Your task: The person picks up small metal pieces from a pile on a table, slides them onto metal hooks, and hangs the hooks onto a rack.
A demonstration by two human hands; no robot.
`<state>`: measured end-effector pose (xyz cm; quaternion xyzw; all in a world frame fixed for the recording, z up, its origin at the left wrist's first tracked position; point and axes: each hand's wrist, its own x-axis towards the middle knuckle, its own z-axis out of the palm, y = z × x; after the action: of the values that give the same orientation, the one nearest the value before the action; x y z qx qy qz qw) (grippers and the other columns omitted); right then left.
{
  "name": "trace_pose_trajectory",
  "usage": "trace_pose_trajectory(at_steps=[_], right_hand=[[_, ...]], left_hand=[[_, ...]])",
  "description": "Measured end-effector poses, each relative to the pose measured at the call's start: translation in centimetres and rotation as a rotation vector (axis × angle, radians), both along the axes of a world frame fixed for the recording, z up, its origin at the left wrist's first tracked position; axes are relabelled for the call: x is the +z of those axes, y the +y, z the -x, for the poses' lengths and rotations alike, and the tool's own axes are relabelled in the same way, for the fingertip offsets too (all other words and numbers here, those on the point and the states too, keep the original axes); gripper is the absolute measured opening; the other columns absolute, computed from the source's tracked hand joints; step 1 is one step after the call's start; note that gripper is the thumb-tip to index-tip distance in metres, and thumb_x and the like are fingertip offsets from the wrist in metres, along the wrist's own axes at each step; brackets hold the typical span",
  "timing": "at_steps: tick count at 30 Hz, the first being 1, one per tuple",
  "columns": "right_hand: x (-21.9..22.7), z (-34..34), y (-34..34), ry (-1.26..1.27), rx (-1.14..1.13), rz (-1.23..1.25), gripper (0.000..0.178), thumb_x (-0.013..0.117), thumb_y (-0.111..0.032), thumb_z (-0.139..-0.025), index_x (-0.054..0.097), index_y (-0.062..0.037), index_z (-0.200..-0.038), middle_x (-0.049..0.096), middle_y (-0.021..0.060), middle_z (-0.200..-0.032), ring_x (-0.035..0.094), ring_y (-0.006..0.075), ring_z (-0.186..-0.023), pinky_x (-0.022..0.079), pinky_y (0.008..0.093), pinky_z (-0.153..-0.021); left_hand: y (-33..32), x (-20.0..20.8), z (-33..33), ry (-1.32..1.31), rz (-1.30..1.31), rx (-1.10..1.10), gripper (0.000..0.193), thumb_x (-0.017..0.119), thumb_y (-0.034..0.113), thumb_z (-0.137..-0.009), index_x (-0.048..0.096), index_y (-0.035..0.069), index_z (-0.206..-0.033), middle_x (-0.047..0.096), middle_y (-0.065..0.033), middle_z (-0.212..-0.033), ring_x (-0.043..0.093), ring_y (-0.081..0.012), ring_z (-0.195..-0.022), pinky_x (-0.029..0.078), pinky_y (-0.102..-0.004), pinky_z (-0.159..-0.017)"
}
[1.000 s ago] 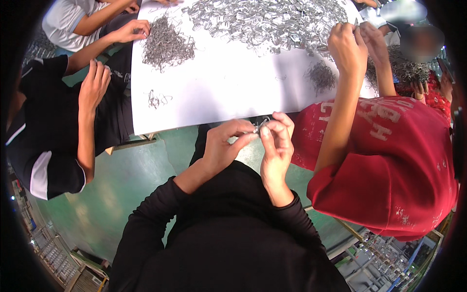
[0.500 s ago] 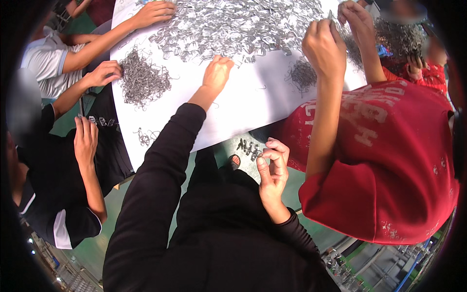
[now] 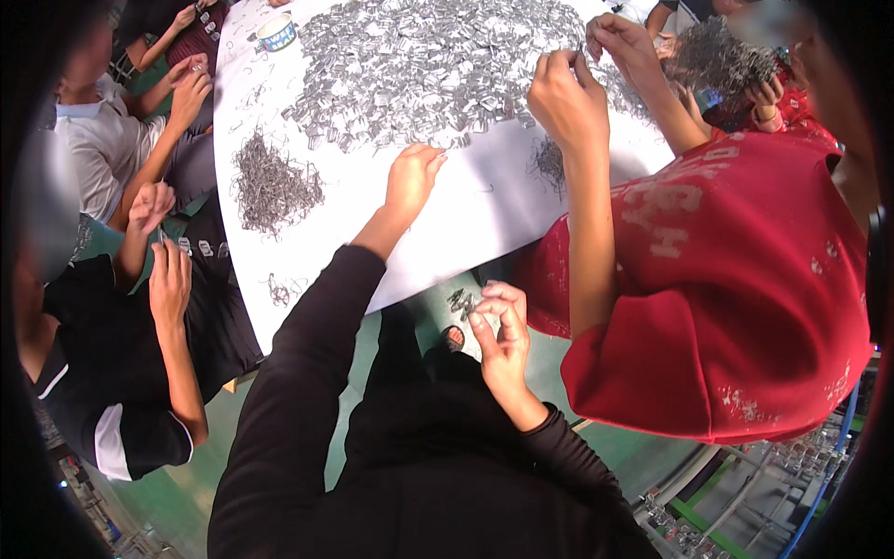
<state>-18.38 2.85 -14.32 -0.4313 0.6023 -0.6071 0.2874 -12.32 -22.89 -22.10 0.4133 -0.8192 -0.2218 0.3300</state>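
Observation:
My left hand (image 3: 407, 194) reaches over the white table (image 3: 410, 265), its fingertips pinched just off the near edge of a big pile of small silver metal clips (image 3: 410, 79). A tiny bright metal piece (image 3: 443, 155) shows at those fingertips. Lower down, in front of my body, my right hand (image 3: 507, 347) is closed in a pinch. Beside its fingertips hangs a small cluster of metal clips (image 3: 462, 303), off the table's near edge; how they are joined is too small to make out.
A heap of thin wire hooks (image 3: 275, 182) lies on the table's left, and another (image 3: 549, 163) on the right. A few loose hooks (image 3: 281, 289) lie near the left edge. A round tub (image 3: 277, 35) stands far left. A co-worker's red sleeve (image 3: 643, 373) is close at my right; others work left.
My left hand has drawn back from the pile's edge, fingers pinched. The clips at my right hand hang closer together. At left, a co-worker's hand has left the pile. The view has shifted slightly.

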Motion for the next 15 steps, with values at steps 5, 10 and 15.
trace_pose_trajectory(at_steps=[5, 10, 15], right_hand=[[-0.8, 0.0, -0.6, 0.023, -0.04, 0.042, 0.008, 0.062, -0.004, -0.08, 0.057, -0.0039, -0.086, 0.049, 0.0099, -0.104, 0.048, 0.0216, -0.098, 0.038, 0.0315, -0.088], [-1.6, -0.8, -1.3, -0.017, -0.026, 0.084, 0.008, 0.063, -0.003, -0.08, 0.057, -0.0046, -0.085, 0.049, 0.0089, -0.104, 0.048, 0.0219, -0.1, 0.038, 0.0324, -0.089], [-2.2, -1.7, -1.8, 0.034, 0.02, 0.076, 0.01, 0.063, -0.004, -0.08, 0.058, -0.0048, -0.088, 0.049, 0.0089, -0.104, 0.048, 0.0227, -0.101, 0.038, 0.0336, -0.09]], left_hand=[[11.8, 7.8, -3.9, 0.399, -0.759, -0.036, 0.024, 0.061, 0.015, -0.086, 0.065, -0.001, -0.102, 0.065, -0.0047, -0.084, 0.055, -0.0074, -0.072, 0.045, -0.0212, -0.068], [17.2, 10.6, -5.9, 0.614, -0.912, 0.028, 0.018, 0.062, 0.012, -0.085, 0.066, 0.001, -0.099, 0.062, -0.003, -0.089, 0.054, -0.0082, -0.078, 0.043, -0.0208, -0.072], [18.3, 10.2, -6.9, 0.575, -0.747, 0.042, 0.017, 0.063, 0.009, -0.084, 0.068, 0.006, -0.1, 0.054, -0.0018, -0.091, 0.049, -0.0086, -0.082, 0.04, -0.0217, -0.069]])
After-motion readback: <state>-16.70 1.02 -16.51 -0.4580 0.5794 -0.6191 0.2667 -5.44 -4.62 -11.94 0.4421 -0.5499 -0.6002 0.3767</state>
